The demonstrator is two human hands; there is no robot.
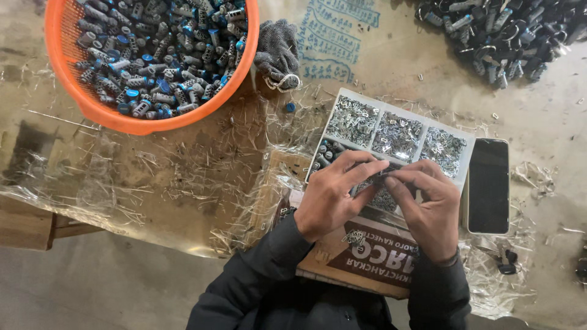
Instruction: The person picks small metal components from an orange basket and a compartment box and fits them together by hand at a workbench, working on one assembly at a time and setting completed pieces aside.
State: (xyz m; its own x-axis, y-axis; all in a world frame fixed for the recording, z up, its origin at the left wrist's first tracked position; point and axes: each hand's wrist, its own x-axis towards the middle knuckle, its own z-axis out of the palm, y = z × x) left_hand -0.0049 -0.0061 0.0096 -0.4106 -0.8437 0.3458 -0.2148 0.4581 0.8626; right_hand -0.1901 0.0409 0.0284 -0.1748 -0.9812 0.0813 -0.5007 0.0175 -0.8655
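Head view, looking straight down: left hand (333, 195) and right hand (428, 208) brought together fingertip to fingertip over a white compartment tray (466, 142), both pinched on one small metal part (384, 173), mostly hidden by the fingers and too small to make out. Three upper compartments of tiny silvery pieces visible in full; lower row largely covered by the hands, one pocket of small dark cylinders (327, 153) showing at the left, number of lower pockets impossible to tell. Tray resting on a cardboard box (367, 260), its near edge hidden behind two dark sleeves. One loose cluster of silvery pieces (354, 237) lying on the box just below the left hand. One dark phone (488, 185), screen blank, just beside the tray on the right. One orange basket (92, 110) at upper left, cut off by the top edge, heaped with grey and blue cylinders beyond counting. One grey knit glove (277, 52) touching the basket's rim. One dark pile of parts (501, 30) at upper right, cut off as well. Crumpled clear film (202, 177) spread across the table (550, 116).
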